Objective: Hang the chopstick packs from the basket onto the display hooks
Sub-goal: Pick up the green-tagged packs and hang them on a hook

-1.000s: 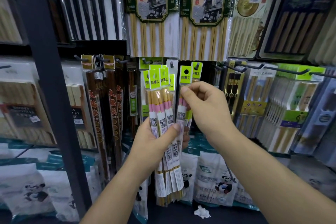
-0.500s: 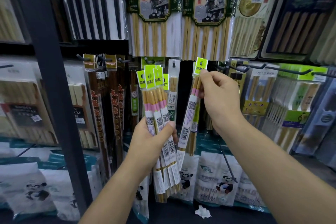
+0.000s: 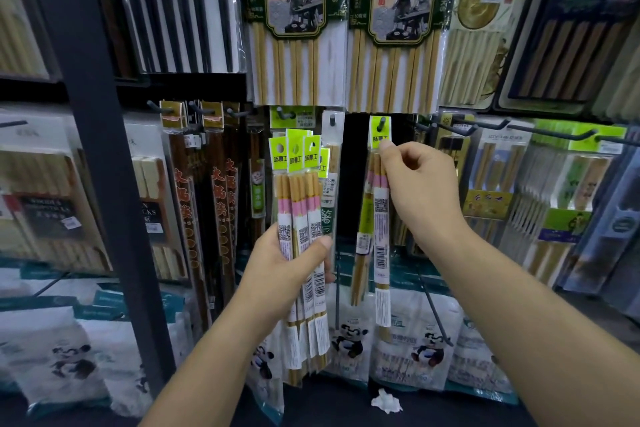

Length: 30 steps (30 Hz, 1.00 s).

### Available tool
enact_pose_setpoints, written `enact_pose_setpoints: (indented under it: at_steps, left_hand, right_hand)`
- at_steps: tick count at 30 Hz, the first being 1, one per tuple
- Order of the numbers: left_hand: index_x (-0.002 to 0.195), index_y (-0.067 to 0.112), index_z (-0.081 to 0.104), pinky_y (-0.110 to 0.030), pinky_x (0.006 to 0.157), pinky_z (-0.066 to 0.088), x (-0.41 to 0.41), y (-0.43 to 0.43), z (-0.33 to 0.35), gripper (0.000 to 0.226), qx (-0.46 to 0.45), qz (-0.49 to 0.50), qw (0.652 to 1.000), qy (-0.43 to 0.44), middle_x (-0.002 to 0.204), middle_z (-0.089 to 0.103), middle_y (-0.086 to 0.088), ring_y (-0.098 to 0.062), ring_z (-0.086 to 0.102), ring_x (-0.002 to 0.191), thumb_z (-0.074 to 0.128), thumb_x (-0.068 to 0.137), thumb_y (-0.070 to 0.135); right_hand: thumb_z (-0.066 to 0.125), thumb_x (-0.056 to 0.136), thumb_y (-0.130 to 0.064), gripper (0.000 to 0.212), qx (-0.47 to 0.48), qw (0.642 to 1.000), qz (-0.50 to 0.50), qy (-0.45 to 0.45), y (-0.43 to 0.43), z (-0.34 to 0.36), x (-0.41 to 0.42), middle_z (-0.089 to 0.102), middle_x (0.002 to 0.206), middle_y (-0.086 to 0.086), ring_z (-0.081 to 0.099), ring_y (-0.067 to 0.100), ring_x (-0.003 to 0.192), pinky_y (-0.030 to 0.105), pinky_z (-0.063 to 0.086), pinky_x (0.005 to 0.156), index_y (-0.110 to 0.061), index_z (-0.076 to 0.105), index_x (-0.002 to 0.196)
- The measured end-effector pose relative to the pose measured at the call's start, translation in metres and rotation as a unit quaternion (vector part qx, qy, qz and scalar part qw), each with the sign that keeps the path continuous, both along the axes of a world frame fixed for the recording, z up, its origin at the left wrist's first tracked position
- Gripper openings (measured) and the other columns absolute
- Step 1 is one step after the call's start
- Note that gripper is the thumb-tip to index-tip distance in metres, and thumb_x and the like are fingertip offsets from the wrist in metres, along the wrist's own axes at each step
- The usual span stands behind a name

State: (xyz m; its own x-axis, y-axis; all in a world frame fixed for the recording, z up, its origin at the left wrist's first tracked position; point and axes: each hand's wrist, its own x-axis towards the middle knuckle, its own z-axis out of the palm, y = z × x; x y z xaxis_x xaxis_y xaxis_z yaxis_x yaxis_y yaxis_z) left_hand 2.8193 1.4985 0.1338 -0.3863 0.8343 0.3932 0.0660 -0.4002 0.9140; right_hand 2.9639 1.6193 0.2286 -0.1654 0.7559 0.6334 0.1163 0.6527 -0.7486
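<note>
On a dark display hook (image 3: 382, 122) near the middle of the rack hangs a single chopstick pack (image 3: 381, 246); the hook's tip shows through the hole in its bright green header tab (image 3: 380, 133). The right hand (image 3: 420, 191) pinches this pack just under the tab, thumb and forefinger closed on the plastic and the other fingers curled behind. The sticks inside are pale wood with a pink band, and a white barcode label sits lower down.

Just to the left, the left hand (image 3: 287, 270) grips a bundle of matching packs (image 3: 299, 184) around its middle, with the thumb laid across the front and the fingers wrapped behind. The bundle stands upright, its green tabs fanned out at the top, each tab printed with three dark Chinese characters. QR codes show on the white labels.

Around them the rack is crowded with hanging goods. Two large packs (image 3: 298, 10) directly above carry a picture of two robed figures, the characters 火锅筷 and the word CHOPSTICKS up the side. Further left is a pack of black chopsticks (image 3: 180, 17) marked with a 5 and a 1. Dark brown packs (image 3: 218, 201) with red Chinese writing hang beside a dark upright post (image 3: 93, 149). To the right, long dark hooks (image 3: 554, 131) jut out over packs with green headers. Below hang bags printed with pandas (image 3: 349, 340), and a crumpled scrap of white paper (image 3: 386, 401) lies on the dark surface beneath them.
</note>
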Motion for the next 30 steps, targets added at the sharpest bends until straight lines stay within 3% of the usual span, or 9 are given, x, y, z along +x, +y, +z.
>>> enact_pose_setpoints:
  at_steps: [3,6,12,16,19,22,24,27,30]
  left_hand:
    - [0.094,0.026,0.071,-0.032,0.067,0.061,0.005,0.0,0.001,0.007,-0.001,-0.014,0.999,-0.029,0.083,0.073,-0.008,-0.028,0.073,0.076,0.076,0.089,0.023]
    - [0.09,0.027,0.072,-0.036,0.069,0.063,0.009,0.002,0.002,0.011,-0.005,-0.029,0.999,-0.036,0.081,0.073,-0.005,-0.027,0.074,0.076,0.079,0.082,0.026]
    - [0.1,0.03,0.074,-0.048,0.08,0.062,0.013,0.004,0.002,0.04,0.004,-0.04,0.999,-0.007,0.097,0.079,-0.008,-0.03,0.077,0.089,0.089,0.07,0.049]
    - [0.104,0.033,0.074,-0.05,0.086,0.062,0.013,0.003,0.002,0.042,0.014,-0.043,0.999,-0.001,0.105,0.079,-0.007,-0.029,0.076,0.098,0.089,0.069,0.052]
    - [0.098,0.038,0.073,-0.043,0.089,0.059,0.011,0.003,0.003,0.042,0.006,-0.005,1.0,0.009,0.102,0.08,0.001,-0.018,0.076,0.099,0.085,0.067,0.063]
    - [0.09,0.026,0.07,-0.031,0.07,0.061,0.01,0.003,0.002,0.029,0.021,0.0,1.0,-0.008,0.086,0.077,-0.003,-0.019,0.076,0.08,0.084,0.078,0.048]
    - [0.084,0.027,0.07,-0.029,0.061,0.059,0.008,0.003,0.002,0.016,0.024,-0.015,0.999,-0.024,0.074,0.071,-0.004,-0.022,0.071,0.066,0.078,0.081,0.04]
    - [0.078,0.037,0.068,-0.03,0.056,0.056,0.008,0.003,0.002,0.019,0.021,-0.022,0.999,-0.014,0.066,0.064,-0.001,-0.02,0.064,0.056,0.078,0.079,0.054]
    - [0.078,0.039,0.063,-0.032,0.051,0.05,0.01,0.005,0.0,0.037,0.011,-0.023,0.999,-0.024,0.061,0.053,0.0,-0.017,0.048,0.051,0.079,0.07,0.071]
  right_hand:
    - [0.066,0.098,-0.035,0.027,0.003,0.999,-0.022,0.034,-0.005,-0.002,0.0,0.06,0.06,-0.022,0.055,-0.006,0.059,0.007,0.041,0.058,-0.016,0.064,0.079]
    - [0.068,0.095,-0.034,0.023,0.027,0.998,-0.02,0.057,-0.017,-0.005,0.001,0.062,0.068,-0.012,0.054,-0.003,0.063,0.011,0.044,0.06,-0.017,0.061,0.082]
    - [0.075,0.09,-0.031,0.014,0.002,0.993,0.117,-0.009,-0.042,-0.013,-0.008,0.065,0.07,-0.013,0.058,-0.003,0.066,0.012,0.048,0.062,-0.02,0.07,0.084]
    - [0.077,0.089,-0.028,0.014,-0.033,0.992,0.12,-0.004,-0.041,-0.014,-0.008,0.067,0.075,-0.001,0.06,0.002,0.069,0.022,0.057,0.067,-0.015,0.071,0.088]
    - [0.075,0.091,-0.028,0.012,-0.055,0.991,0.118,0.031,-0.036,-0.011,-0.004,0.066,0.071,-0.006,0.06,0.004,0.066,0.021,0.053,0.061,-0.018,0.07,0.087]
    - [0.071,0.095,-0.027,0.013,-0.066,0.988,0.109,0.087,-0.03,-0.002,0.0,0.066,0.068,-0.004,0.058,0.008,0.063,0.019,0.047,0.055,-0.019,0.069,0.085]
    - [0.069,0.097,-0.03,0.018,-0.071,0.987,0.102,0.098,-0.026,0.003,0.002,0.065,0.072,0.009,0.055,0.012,0.063,0.02,0.045,0.053,-0.017,0.069,0.085]
    - [0.066,0.098,-0.031,0.023,-0.081,0.987,0.092,0.102,-0.021,0.006,0.001,0.067,0.079,0.02,0.056,0.018,0.066,0.027,0.047,0.059,-0.015,0.07,0.083]
    - [0.066,0.098,-0.027,0.023,-0.106,0.984,0.089,0.112,-0.017,0.006,-0.001,0.064,0.069,0.005,0.058,0.017,0.067,0.033,0.05,0.065,-0.016,0.069,0.078]
